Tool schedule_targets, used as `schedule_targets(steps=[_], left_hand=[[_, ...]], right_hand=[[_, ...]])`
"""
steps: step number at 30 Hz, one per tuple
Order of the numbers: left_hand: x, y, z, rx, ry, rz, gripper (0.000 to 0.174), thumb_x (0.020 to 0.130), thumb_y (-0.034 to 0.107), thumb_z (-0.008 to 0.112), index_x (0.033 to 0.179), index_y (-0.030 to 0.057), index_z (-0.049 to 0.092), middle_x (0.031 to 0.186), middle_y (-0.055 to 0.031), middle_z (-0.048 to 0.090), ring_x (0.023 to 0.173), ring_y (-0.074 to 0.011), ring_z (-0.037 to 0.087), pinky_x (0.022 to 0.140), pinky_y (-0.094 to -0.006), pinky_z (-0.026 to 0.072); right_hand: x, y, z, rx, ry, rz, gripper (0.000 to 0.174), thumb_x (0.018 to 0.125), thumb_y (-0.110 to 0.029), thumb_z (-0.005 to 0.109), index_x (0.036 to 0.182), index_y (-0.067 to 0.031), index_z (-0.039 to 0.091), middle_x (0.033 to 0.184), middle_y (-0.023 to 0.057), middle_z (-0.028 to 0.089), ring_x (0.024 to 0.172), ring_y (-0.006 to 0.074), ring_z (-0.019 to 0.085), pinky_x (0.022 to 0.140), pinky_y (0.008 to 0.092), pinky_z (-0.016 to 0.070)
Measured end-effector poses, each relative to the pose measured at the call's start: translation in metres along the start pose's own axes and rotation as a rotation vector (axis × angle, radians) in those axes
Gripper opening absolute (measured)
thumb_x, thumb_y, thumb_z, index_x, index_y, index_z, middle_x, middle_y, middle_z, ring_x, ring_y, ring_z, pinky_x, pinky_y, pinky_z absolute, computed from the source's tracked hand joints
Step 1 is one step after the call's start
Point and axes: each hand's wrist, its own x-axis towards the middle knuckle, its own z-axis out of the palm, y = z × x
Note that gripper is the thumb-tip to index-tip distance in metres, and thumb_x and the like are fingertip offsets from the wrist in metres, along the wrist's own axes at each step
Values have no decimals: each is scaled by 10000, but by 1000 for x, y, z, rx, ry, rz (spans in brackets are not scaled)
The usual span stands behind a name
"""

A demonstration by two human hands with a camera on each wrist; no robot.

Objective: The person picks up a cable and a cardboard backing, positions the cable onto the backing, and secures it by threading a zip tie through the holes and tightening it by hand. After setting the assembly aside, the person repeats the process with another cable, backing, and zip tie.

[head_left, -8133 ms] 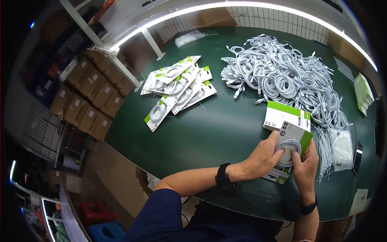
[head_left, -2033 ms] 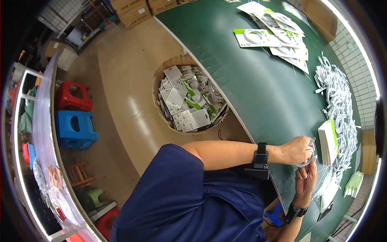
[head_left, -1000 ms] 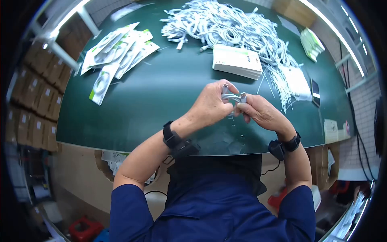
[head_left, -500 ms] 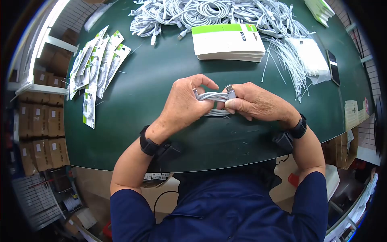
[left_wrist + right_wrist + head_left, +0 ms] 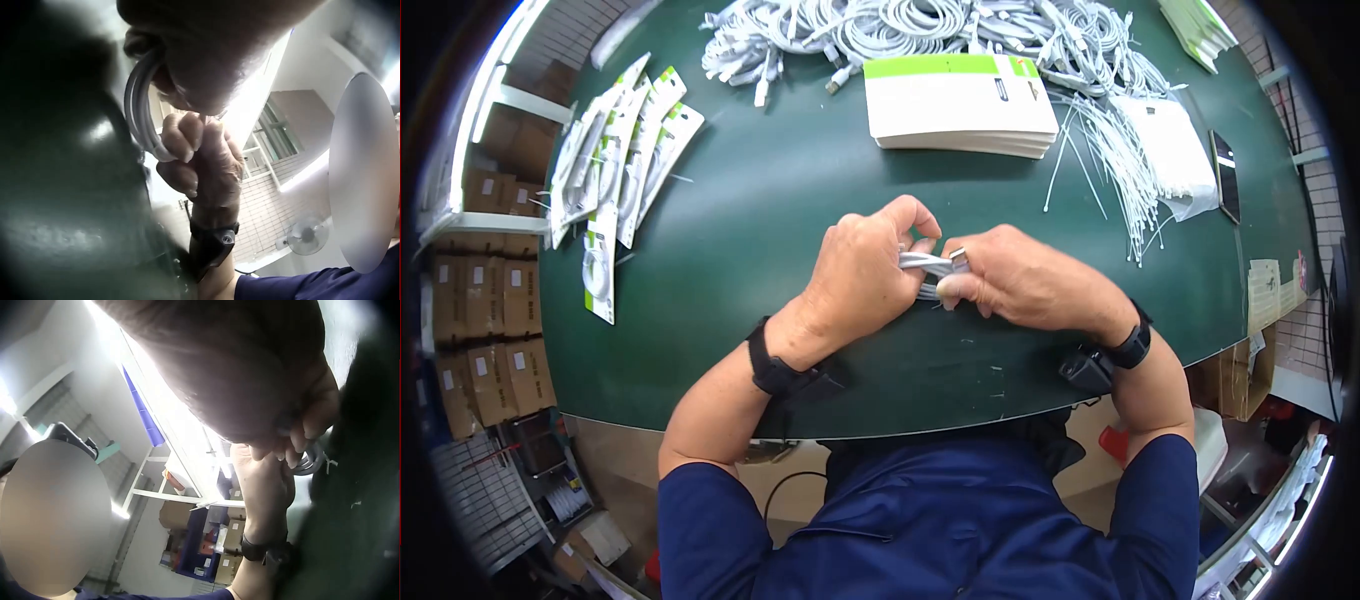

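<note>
Between the two hands, above the green table, is a coiled light-grey cable [image 5: 928,263]. The left hand [image 5: 860,270] grips its left side, fingers curled round the loops. At the coil's right side the right hand [image 5: 1035,280] pinches it between thumb and fingers, with a metal USB plug [image 5: 959,259] showing by the fingers. In the left wrist view the cable loops [image 5: 140,109] bend between both hands. The right wrist view shows part of the coil [image 5: 310,460] beneath the fingers, beside a small white tie end [image 5: 330,464].
A stack of white-green cards [image 5: 960,110] lies beyond the hands, with a heap of grey cables [image 5: 900,30] behind it. White ties [image 5: 1125,170], a plastic bag [image 5: 1170,150] and a phone [image 5: 1226,175] are at right. Packaged cables [image 5: 600,260] lie at left.
The packaged card and cable held earliest are out of the hands, which now hold a loose coil. Since half a second ago, the left hand has shifted slightly right and covers more of the coil.
</note>
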Motion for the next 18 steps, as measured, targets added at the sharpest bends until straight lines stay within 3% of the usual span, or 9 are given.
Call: schedule_targets(steps=[1, 4, 8, 9, 12, 13, 15, 18], left_hand=[[2, -1, 0, 109, 49, 60, 99, 941, 46, 725, 1004, 14, 656, 650, -134, 710, 548, -143, 660, 510, -313, 474], [4, 4, -2, 60, 83, 7, 151, 862, 32, 726, 999, 50, 666, 715, -189, 707, 681, -401, 713, 596, -449, 543], [12, 29, -14, 19, 94, -83, 230, 857, 32, 758, 1071, 20, 674, 575, -110, 597, 523, -257, 644, 577, -383, 518], [14, 33, -18, 30, 62, -78, 414, 843, 24, 765, 1237, -11, 644, 609, -92, 586, 528, -197, 600, 589, -354, 512], [22, 41, -21, -25, 169, 16, 683, 832, 5, 752, 1471, -2, 510, 714, -26, 634, 618, -71, 560, 588, -260, 465], [24, 46, -27, -42, 150, -24, 893, 821, 18, 790, 1592, 2, 342, 981, -109, 697, 832, -160, 644, 726, -305, 512], [25, 61, -32, 328, 457, 238, 962, 800, 46, 819, 1600, -21, 289, 1156, -152, 664, 1023, -280, 641, 876, -390, 514], [15, 77, -28, 538, 601, 492, 946, 773, 78, 864, 1577, -2, 372, 1355, -183, 588, 1237, -392, 566, 1030, -477, 472]], right_hand=[[1, 1, 3, -51, 15, -33, 334, 1098, -276, 545, 987, 23, 648, 751, 155, 658, 662, 284, 656, 649, 423, 507], [-2, 5, 8, 38, 136, -83, 303, 1096, -248, 546, 1003, 28, 631, 738, 163, 643, 622, 272, 636, 617, 416, 501], [-5, 2, 5, 121, 172, -80, 290, 1099, -250, 559, 1012, 19, 621, 746, 132, 653, 623, 233, 628, 614, 389, 506], [-7, 0, 2, 144, 203, -90, 326, 1110, -277, 554, 993, 19, 623, 763, 96, 667, 630, 182, 630, 612, 351, 520], [-7, 5, -2, 231, 310, -114, 369, 1115, -304, 553, 960, 22, 631, 775, 73, 675, 635, 142, 629, 605, 319, 531], [-9, 3, -7, 255, 326, -63, 378, 1112, -305, 557, 933, 13, 653, 762, 52, 661, 630, 111, 619, 584, 287, 528], [-12, 1, -16, 303, 364, -90, 377, 1110, -302, 557, 928, 10, 667, 751, 44, 650, 620, 98, 608, 568, 273, 518], [-12, 6, -21, 429, 438, -147, 398, 1113, -302, 545, 918, 16, 685, 732, 21, 624, 603, 80, 590, 547, 247, 501]])
